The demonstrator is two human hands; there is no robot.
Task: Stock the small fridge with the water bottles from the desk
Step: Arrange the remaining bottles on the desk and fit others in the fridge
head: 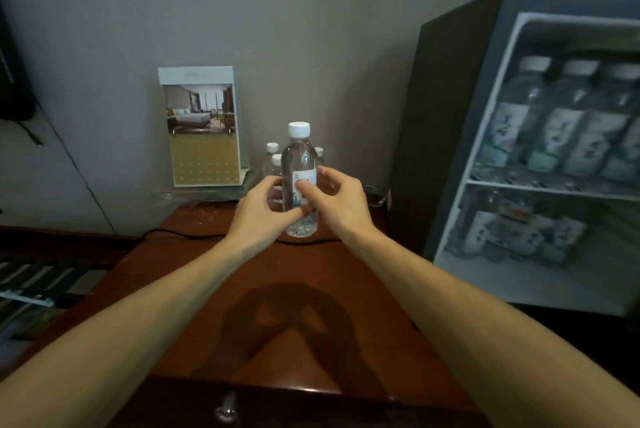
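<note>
A metal knob (225, 411) sits nearest, on the drawer front below the brown surface (301, 289). Farther out, the left grip (263, 211) curls round the lower body of an upright water bottle (300, 164). The right grip (341, 201) pinches its label, thumb in front. A black cable (187, 237) crosses behind. Three spare bottles (275, 168) stand beyond, partly hidden, beside a calendar card (202, 126). At right the fridge (450, 116) stands open, with stocked bottles (568, 123) on both shelves.

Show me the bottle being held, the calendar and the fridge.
held bottle (299, 157): head view, clear body just under the cap.
calendar (201, 112): head view, on its room photo.
fridge (450, 123): head view, on its dark side wall.
</note>
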